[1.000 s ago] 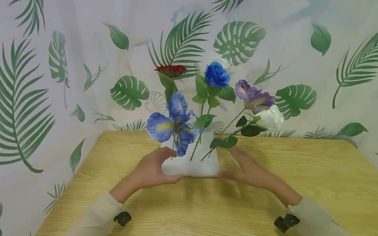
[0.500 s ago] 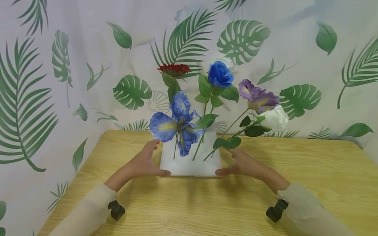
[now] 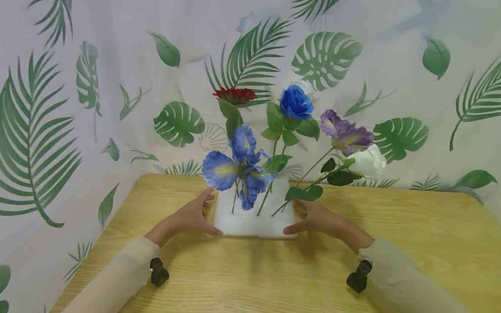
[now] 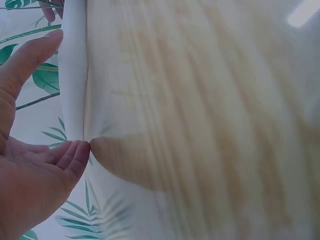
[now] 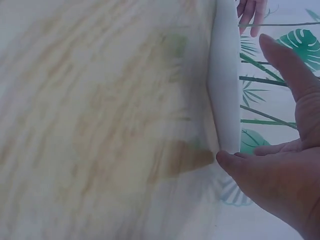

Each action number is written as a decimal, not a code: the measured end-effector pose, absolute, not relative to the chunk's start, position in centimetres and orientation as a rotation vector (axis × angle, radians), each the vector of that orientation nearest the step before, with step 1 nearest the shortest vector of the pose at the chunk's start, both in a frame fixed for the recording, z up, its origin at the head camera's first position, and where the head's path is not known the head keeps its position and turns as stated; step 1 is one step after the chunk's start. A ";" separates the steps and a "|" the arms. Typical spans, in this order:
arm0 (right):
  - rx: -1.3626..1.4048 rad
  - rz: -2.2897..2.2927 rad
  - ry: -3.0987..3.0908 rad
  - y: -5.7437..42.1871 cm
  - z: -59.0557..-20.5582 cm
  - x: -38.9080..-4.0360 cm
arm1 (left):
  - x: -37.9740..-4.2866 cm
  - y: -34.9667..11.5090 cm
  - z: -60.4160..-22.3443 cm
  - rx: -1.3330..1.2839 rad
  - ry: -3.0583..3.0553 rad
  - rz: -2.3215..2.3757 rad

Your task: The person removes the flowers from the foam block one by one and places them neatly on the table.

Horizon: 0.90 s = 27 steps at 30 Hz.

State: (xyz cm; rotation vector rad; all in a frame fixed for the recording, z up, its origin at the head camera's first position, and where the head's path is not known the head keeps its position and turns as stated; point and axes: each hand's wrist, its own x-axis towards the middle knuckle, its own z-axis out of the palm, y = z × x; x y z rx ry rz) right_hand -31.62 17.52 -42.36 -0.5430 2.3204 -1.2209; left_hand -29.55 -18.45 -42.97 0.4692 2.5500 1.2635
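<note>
A white foam block (image 3: 253,227) rests on the table with artificial flowers stuck upright in it. These are a blue iris (image 3: 220,171), a red flower (image 3: 235,95), a blue rose (image 3: 297,103), a purple iris (image 3: 346,135) and a white rose (image 3: 370,162) leaning right. Beside the block's left edge is my left hand (image 3: 187,218), thumb and fingers spread; its fingertips meet the block's edge (image 4: 73,75) in the left wrist view. At the opposite side my right hand (image 3: 321,220) has its thumb by the front corner, fingertips touching the block (image 5: 223,75) in the right wrist view.
The wooden table (image 3: 239,285) extends around the block on all sides. Behind it hangs a white curtain (image 3: 182,71) printed with green leaves. Another whitish bloom (image 3: 305,85) is partly hidden behind the blue rose.
My left hand has moved from the block's front left to its left side. My right thumb has come in at the front right corner. The view has shifted slightly; the flowers keep their arrangement.
</note>
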 end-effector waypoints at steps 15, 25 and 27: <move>-0.528 -1.382 2.141 17.7 -42.8 -31.7 | -30.2 -17.8 -43.7 0.522 2.533 1.222; -0.499 -1.385 2.171 19.6 -42.8 -31.0 | -29.9 -16.4 -43.7 0.547 2.467 1.263; -0.502 -1.374 2.179 20.1 -42.8 -30.9 | -30.0 -15.9 -43.7 0.550 2.459 1.276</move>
